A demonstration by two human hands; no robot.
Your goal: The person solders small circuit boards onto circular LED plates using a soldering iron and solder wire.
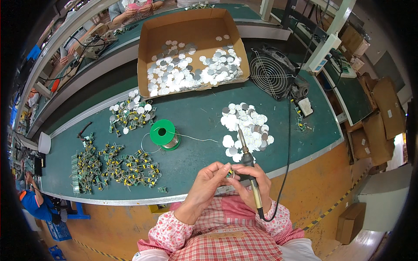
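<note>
Close to my body, above the table's front edge, my left hand [201, 185] pinches a small green circuit board [230, 173] with yellow on it. My right hand [256, 185] has a soldering iron [247, 159] lodged in it, and its fingertips also meet at the board. The iron's tip points away from me, over a pile of round white and grey discs [237, 117]. Left of that pile stands a green spool of solder wire [162, 134], its loose end stretching right across the table. My fingers partly cover the board.
Many small boards with yellow parts [130, 167] lie heaped at the left; another heap mixed with discs [133, 111] sits behind. An open cardboard box [191, 26] of discs stands at the back, beside a black fan [272, 71]. The iron's cord hangs at right. People work beyond.
</note>
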